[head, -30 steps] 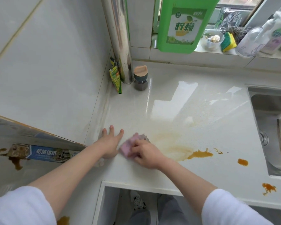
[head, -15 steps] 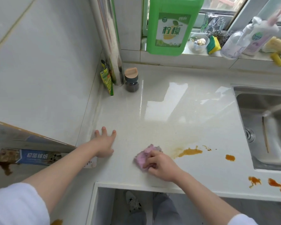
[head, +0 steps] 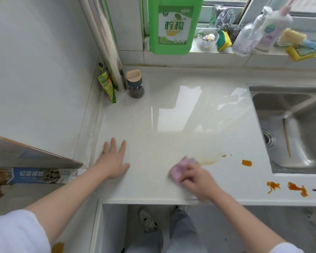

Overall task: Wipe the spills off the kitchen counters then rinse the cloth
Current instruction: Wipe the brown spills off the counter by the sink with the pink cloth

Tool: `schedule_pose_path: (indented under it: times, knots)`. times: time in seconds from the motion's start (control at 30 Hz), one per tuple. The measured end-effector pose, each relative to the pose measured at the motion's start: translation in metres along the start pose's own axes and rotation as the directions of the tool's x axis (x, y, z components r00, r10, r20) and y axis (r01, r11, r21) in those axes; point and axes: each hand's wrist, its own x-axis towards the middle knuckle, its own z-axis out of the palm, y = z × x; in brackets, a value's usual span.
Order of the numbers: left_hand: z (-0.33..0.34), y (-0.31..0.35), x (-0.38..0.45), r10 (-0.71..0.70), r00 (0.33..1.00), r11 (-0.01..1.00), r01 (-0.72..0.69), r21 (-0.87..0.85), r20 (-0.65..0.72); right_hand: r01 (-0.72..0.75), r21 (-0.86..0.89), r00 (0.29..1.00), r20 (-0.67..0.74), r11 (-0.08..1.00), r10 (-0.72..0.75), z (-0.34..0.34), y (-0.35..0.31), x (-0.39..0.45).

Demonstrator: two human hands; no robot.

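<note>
My right hand [head: 197,181] presses a pink cloth [head: 179,168] onto the white counter [head: 171,115] near its front edge; the hand is motion-blurred. Just right of the cloth lies a faint orange smear [head: 208,161]. Orange spill drops [head: 246,163] sit further right, and larger splotches [head: 297,189] lie by the front edge below the sink. My left hand [head: 113,159] rests flat on the counter, fingers spread, well left of the cloth. The steel sink [head: 292,128] is at the right.
A small dark jar with a wooden lid [head: 135,84], a green packet [head: 107,84] and a steel pipe [head: 106,42] stand in the back left corner. A green detergent jug [head: 173,26], sponges [head: 223,41] and pump bottles [head: 252,35] line the sill. A foil box [head: 36,175] lies left.
My right hand has swept the cloth rightward across the counter over the big orange puddle, leaving only a faint smear. My left hand stays flat in place.
</note>
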Motion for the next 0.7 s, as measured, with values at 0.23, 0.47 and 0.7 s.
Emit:
schedule_pose_path:
  times: [0.23, 0.47, 0.7]
  knots:
    - [-0.009, 0.078, 0.017, 0.179, 0.981, 0.983, -0.175, 0.06, -0.077, -0.506, 0.198, 0.735, -0.411, 0.84, 0.54, 0.005, -0.021, 0.023]
    - [-0.035, 0.104, 0.026, 0.143, 0.986, 0.988, -0.147, 0.048, 0.081, -0.066, 0.027, 0.997, 0.04, 0.997, 0.064, -0.007, 0.01, -0.022]
    - [-0.066, 0.118, 0.02, 0.133, 0.973, 0.98, -0.158, 0.124, 0.19, -0.444, 0.111, 0.816, -0.36, 0.889, 0.453, 0.008, -0.008, 0.008]
